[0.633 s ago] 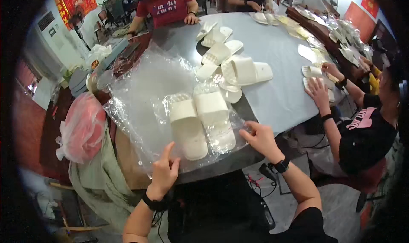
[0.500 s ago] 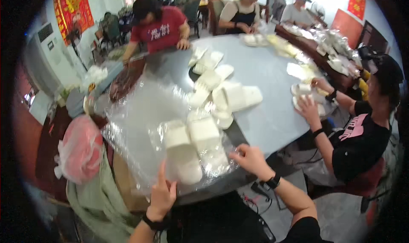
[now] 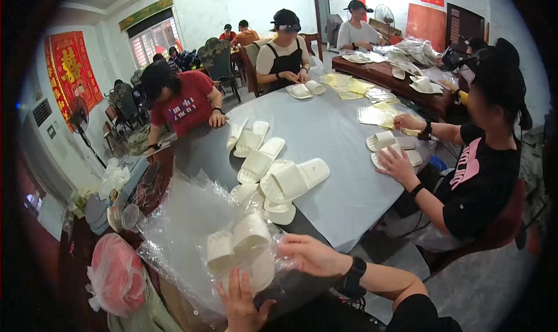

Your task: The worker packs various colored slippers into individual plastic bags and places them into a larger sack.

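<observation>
Beside open tabletop [image 3: 340, 201], near its edge, the right hand [image 3: 313, 255] pinches the clear bag [image 3: 177, 221], the left hand [image 3: 243, 309] spread open.

From where I stand: big clear plastic bag [image 3: 174, 224], thin, crinkled, very glossy. Cream-white pair of open-toed slippers [image 3: 251, 232] under the film: smooth, matt straps, rubber- or foam-like. Loose cream-white slippers [image 3: 286, 181] mid-table: same matt look, bumpy insoles. Pale grey tabletop [image 3: 340, 172]: smooth, slight sheen, material unclear. Near left, round red bundle [image 3: 118, 274] in wrinkled translucent plastic; dull green cloth [image 3: 150, 313], soft folds. Far right, dark reddish-brown table [image 3: 361, 70]: polished, wood-like.
</observation>
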`<state>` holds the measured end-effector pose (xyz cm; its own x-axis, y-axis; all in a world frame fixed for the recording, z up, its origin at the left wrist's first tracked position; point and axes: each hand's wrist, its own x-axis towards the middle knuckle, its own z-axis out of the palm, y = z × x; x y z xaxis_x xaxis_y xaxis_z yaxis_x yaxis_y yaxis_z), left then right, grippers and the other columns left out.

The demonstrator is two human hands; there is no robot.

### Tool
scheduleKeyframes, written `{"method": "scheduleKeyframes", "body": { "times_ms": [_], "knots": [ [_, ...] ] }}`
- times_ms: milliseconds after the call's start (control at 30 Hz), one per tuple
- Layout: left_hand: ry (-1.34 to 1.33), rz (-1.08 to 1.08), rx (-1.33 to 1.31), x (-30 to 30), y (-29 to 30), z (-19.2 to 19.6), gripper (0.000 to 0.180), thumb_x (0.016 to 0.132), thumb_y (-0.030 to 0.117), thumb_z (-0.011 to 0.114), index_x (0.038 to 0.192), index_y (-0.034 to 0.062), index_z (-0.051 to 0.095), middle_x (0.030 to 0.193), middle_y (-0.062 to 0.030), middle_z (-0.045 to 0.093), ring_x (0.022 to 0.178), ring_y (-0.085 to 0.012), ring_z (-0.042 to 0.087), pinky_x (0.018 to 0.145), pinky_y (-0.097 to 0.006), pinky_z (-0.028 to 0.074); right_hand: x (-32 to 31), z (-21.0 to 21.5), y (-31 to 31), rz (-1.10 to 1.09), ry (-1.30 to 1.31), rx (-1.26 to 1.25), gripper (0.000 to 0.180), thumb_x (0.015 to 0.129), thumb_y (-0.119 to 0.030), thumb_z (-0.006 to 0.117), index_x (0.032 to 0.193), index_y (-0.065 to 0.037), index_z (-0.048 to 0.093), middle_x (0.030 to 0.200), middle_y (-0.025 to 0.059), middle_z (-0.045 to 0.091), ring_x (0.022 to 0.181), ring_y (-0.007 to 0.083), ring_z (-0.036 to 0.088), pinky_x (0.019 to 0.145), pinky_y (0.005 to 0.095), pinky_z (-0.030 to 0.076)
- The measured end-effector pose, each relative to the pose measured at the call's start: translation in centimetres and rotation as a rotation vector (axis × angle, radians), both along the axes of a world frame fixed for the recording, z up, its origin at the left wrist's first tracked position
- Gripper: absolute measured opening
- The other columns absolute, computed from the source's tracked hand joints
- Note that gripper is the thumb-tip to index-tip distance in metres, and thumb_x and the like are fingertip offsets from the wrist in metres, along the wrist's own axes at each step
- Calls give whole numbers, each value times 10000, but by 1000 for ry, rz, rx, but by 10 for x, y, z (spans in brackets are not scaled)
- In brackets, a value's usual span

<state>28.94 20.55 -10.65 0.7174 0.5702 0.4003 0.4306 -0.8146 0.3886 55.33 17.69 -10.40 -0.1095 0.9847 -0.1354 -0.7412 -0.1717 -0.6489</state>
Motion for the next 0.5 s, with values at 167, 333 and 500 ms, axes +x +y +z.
{"method": "scheduleKeyframes", "body": {
  "times_ms": [167, 333, 500],
  "knots": [
    [-130, 14, 76, 4, 22, 5, 633, 930, 188, 654, 1486, -12, 427, 1472, -276, 473, 1353, -494, 438, 1123, -583, 326, -32, 14, 0, 113, 135, 134, 233, 1065, -139, 536, 1277, -44, 550, 1216, 33, 601, 1146, 122, 585, 962, 274, 503],
    [-117, 31, 177, -3, 38, 4, 518, 956, 116, 600, 1442, -16, 482, 1428, -239, 541, 1256, -414, 556, 1031, -509, 445, -40, 10, 1, 230, 71, 203, 386, 1057, -106, 548, 1430, -79, 454, 1295, 31, 571, 1070, 90, 563, 950, 238, 478],
    [-164, -8, -180, -58, 69, -38, 628, 864, 15, 672, 1443, 27, 429, 1381, -252, 491, 1173, -389, 592, 903, -489, 540, -54, -15, -6, -14, -450, 456, 588, 989, -129, 659, 1505, -130, 376, 1497, 87, 417, 1344, 230, 480, 1046, 377, 431]
  ]
}}
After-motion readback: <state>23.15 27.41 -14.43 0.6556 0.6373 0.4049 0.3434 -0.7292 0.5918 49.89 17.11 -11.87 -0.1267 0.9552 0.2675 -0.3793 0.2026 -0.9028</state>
